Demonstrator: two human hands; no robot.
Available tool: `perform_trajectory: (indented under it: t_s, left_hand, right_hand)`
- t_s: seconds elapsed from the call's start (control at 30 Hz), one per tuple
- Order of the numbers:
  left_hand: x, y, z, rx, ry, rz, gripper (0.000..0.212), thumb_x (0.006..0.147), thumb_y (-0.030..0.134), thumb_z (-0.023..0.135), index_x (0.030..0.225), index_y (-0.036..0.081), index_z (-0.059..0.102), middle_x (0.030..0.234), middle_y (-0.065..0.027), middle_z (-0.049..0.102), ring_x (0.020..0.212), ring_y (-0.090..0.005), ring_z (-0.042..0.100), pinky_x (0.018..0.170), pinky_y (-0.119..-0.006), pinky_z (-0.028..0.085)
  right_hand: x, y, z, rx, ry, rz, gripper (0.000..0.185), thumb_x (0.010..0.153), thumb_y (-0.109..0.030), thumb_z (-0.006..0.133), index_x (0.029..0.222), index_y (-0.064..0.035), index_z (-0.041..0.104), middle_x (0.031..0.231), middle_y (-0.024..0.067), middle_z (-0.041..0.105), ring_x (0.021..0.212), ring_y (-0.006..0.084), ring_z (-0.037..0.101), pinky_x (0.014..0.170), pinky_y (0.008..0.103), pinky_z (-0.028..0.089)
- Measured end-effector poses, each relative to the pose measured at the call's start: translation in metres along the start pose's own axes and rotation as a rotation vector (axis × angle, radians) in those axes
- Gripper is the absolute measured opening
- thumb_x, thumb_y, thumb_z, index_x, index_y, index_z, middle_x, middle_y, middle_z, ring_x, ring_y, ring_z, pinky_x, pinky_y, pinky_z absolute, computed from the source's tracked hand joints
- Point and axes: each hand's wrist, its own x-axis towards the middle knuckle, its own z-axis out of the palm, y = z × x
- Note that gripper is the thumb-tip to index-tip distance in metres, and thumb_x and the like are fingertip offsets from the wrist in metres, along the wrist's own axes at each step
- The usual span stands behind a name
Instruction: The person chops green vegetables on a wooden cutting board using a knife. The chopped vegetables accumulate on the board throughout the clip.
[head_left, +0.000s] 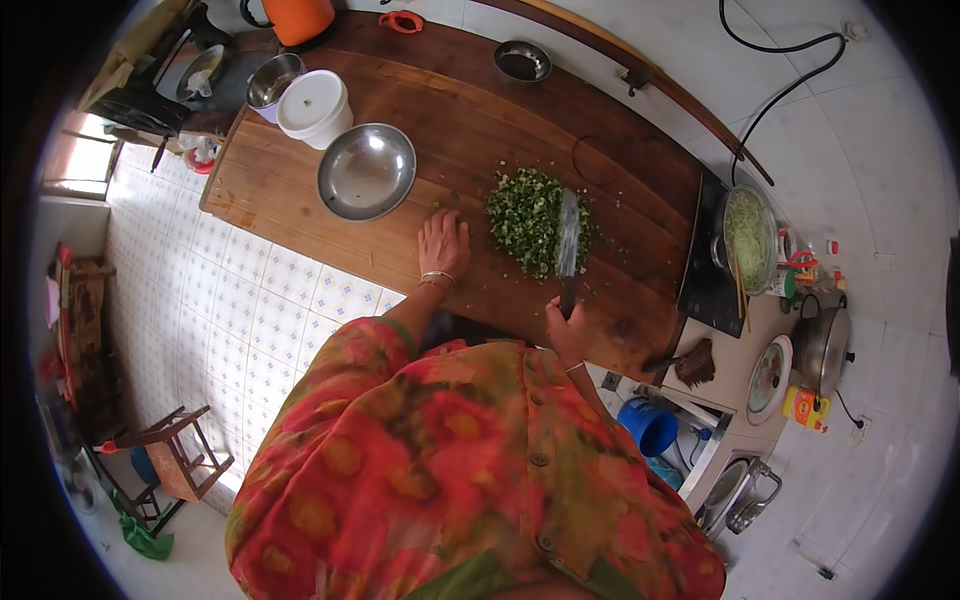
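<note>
My right hand (565, 326) grips the dark handle of a kitchen knife (570, 232). Its broad blade, slightly blurred, lies over the right part of a heap of chopped green vegetables (525, 217). Loose bits are scattered around the heap on the brown wooden tabletop (457, 142). Flat on the wood to the left of the heap rests my left hand (444, 244), holding nothing, its fingers slightly apart. A shallow steel bowl (367, 172) stands beyond it to the left, with a few specks inside.
A white lidded tub (315, 109) and a metal pot (274, 82) stand at the left. Near the wall sits a small bowl (523, 61). On the right, a pan of shredded pale-green vegetable (750, 240) with chopsticks stands on a black cooktop (701, 281).
</note>
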Motion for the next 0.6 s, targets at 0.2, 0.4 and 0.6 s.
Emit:
perform_trajectory:
  t_s: [0.2,0.4,0.6]
  left_hand:
    - [-0.001,-0.002,0.000,-0.020,-0.002,0.014,0.028,0.091,0.026,0.053,0.114,0.009,0.056,0.120,-0.0098,0.056,0.112,-0.0296,0.050,0.094,-0.042,0.039]
    - [-0.005,-0.003,0.003,-0.044,0.003,0.020,0.029,0.091,0.026,0.054,0.114,0.009,0.055,0.119,-0.0102,0.056,0.112,-0.0300,0.051,0.095,-0.043,0.039]
    - [-0.002,-0.003,-0.005,-0.131,0.004,-0.002,0.032,0.091,0.026,0.055,0.117,0.007,0.054,0.118,-0.0123,0.055,0.109,-0.0319,0.052,0.094,-0.043,0.040]
  right_hand:
    - [0.004,0.000,0.001,0.009,0.004,-0.059,0.014,0.086,-0.015,0.062,0.091,-0.0040,0.056,0.071,0.0000,0.054,0.062,0.0090,0.051,0.058,0.0265,0.043]
    - [0.023,0.021,0.002,-0.116,-0.060,-0.061,0.014,0.084,-0.015,0.063,0.090,-0.0042,0.057,0.070,0.0014,0.057,0.063,0.0106,0.054,0.059,0.0282,0.045]
    - [0.016,-0.020,0.012,-0.104,-0.110,-0.097,0.012,0.083,-0.014,0.063,0.089,-0.0040,0.058,0.070,0.0012,0.056,0.062,0.0104,0.053,0.058,0.0282,0.044]
